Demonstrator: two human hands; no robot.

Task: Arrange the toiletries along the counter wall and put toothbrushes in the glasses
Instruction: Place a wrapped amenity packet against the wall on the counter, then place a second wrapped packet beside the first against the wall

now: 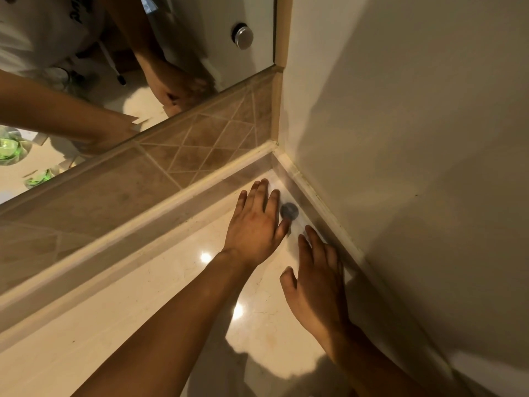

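Note:
My left hand (257, 222) lies flat on the glossy cream counter (143, 325), fingers straight and pointing into the corner. Beside its outer fingers sits a small round grey thing (289, 211) on a pale blurred patch; what it is cannot be told. My right hand (315, 282) rests with straight fingers along the base strip of the side wall (400, 167), just short of the grey thing. Neither hand holds anything. The mirror (128, 67) reflects a thin white stick with a dark tip (114, 67), perhaps a toothbrush, and clear glassware (60, 78).
A brown tiled backsplash (200, 144) runs under the mirror to the corner. Green glass pieces (8, 147) show in the mirror at the left. A round metal knob (242, 35) is reflected at the top. Both forearms cross the counter from below.

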